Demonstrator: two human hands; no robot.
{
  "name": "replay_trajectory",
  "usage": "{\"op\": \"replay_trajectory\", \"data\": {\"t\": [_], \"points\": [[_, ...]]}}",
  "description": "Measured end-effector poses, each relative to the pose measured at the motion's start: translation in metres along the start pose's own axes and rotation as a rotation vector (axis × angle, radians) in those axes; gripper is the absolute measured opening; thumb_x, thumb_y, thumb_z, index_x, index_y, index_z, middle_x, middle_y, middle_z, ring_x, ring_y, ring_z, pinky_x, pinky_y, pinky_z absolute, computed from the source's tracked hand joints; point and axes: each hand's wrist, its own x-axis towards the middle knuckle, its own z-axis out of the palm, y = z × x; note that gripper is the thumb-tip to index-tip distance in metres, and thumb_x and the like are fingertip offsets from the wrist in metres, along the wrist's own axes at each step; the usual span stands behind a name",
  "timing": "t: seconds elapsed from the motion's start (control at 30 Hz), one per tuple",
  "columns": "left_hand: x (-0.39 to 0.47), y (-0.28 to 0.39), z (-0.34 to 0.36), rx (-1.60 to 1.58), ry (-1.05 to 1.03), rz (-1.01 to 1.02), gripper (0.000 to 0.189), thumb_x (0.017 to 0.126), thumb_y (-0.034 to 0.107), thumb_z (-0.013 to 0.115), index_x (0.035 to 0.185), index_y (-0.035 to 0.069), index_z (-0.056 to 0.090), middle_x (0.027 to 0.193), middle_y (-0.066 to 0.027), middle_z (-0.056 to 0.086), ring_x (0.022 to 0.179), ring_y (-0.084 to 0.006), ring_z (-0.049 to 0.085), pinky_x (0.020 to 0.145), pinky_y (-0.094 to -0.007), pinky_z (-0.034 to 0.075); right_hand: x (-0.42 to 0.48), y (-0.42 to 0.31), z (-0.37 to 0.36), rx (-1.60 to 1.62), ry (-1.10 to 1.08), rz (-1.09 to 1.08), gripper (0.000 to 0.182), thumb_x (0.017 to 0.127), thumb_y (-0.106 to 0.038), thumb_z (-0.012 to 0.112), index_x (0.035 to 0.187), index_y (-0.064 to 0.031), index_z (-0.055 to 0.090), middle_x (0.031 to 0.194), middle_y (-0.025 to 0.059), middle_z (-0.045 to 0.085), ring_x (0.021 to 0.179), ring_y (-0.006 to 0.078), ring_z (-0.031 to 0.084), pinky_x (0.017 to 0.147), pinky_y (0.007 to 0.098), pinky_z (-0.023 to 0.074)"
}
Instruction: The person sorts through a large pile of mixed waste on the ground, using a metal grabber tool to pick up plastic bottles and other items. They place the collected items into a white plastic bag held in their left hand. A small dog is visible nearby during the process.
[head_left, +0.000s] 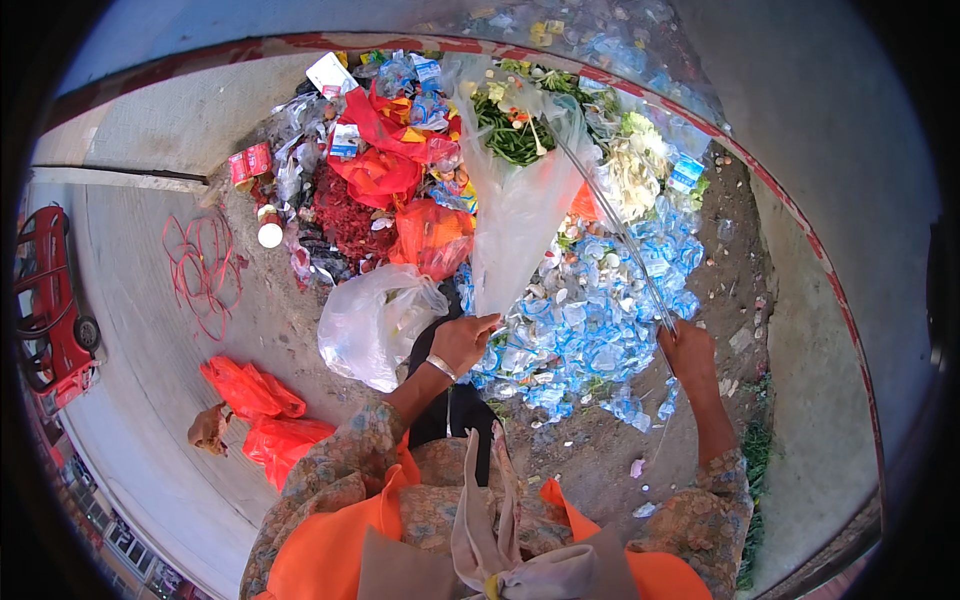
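Note:
My left hand (465, 343) grips the bottom corner of a large clear plastic bag (510, 232), which stretches upward from my fingers. At its far mouth lie green beans or chillies (510, 135) and other vegetable scraps. My right hand (688, 352) is closed around long metal tongs (622, 229). The tips of the tongs reach to the bag's upper part, where plastic partly hides them. Under and right of the bag spreads a heap of crumpled clear-and-blue plastic packaging (577, 330). Pale cabbage-like leaves (634, 176) lie beyond it.
Left of the bag are a tied-looking whitish plastic bag (379, 319), red bags (431, 232) and dark red scraps (345, 210). Red bags (262, 412) and a tangled pink cord (201, 270) lie on the concrete. A wall (810, 300) stands right; a red vehicle (56, 307) is far left.

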Motion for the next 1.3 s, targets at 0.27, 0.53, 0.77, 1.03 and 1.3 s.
{"op": "replay_trajectory", "data": {"t": [0.27, 0.53, 0.77, 1.03, 1.3], "points": [[-0.014, -0.039, 0.044, 0.233, -0.351, -0.129, 0.033, 0.079, 0.013, 0.052, 0.111, 0.017, 0.059, 0.076, -0.0152, 0.062, 0.068, -0.0313, 0.061, 0.061, -0.0416, 0.048, -0.119, 0.042, 0.045, 0.249, -0.013, 0.083, 0.031, 0.075, -0.022, 0.068, 0.058, -0.004, 0.049, 0.049, 0.0106, 0.049, 0.044, 0.0222, 0.051, 0.043, 0.035, 0.0394], [-0.038, -0.04, 0.031, 0.182, -0.632, 0.004, 0.033, 0.077, 0.012, 0.05, 0.107, 0.02, 0.062, 0.074, -0.0165, 0.062, 0.068, -0.0331, 0.061, 0.064, -0.0424, 0.049, -0.036, -0.025, 0.045, 1.085, -0.316, 0.207, 0.034, 0.081, -0.034, 0.065, 0.07, -0.0043, 0.052, 0.053, -0.0007, 0.047, 0.044, 0.0068, 0.047, 0.041, 0.0248, 0.0395], [0.039, -0.058, -0.017, 0.279, -0.324, -0.242, 0.041, 0.079, 0.018, 0.058, 0.12, 0.015, 0.051, 0.101, -0.0158, 0.059, 0.084, -0.0331, 0.058, 0.075, -0.0415, 0.046, -0.035, -0.071, 0.075, 1.634, -0.578, 0.289, 0.044, 0.082, -0.044, 0.059, 0.074, -0.0012, 0.052, 0.053, 0.0001, 0.038, 0.045, 0.0112, 0.044, 0.042, 0.0277, 0.0445], [0.169, -0.058, -0.036, -0.754, 0.117, -0.596, 0.037, 0.083, 0.027, 0.059, 0.116, 0.012, 0.053, 0.105, -0.0116, 0.058, 0.098, -0.0284, 0.055, 0.083, -0.0407, 0.045, -0.09, -0.095, 0.108, 1.984, -0.893, 0.266, 0.049, 0.078, -0.047, 0.063, 0.079, 0.0016, 0.054, 0.055, -0.0008, 0.038, 0.048, 0.0119, 0.044, 0.045, 0.0284, 0.0457], [0.185, -0.102, -0.041, -1.813, 0.035, -0.589, 0.019, 0.087, 0.026, 0.057, 0.094, 0.009, 0.058, 0.088, -0.0043, 0.061, 0.079, -0.0181, 0.059, 0.081, -0.0465, 0.049, -0.133, -0.085, 0.134, 2.464, -1.246, 0.111, 0.056, 0.08, -0.057, 0.052, 0.079, -0.0006, 0.047, 0.058, -0.003, 0.034, 0.048, 0.0086, 0.041, 0.043, 0.0246, 0.0409]]}}
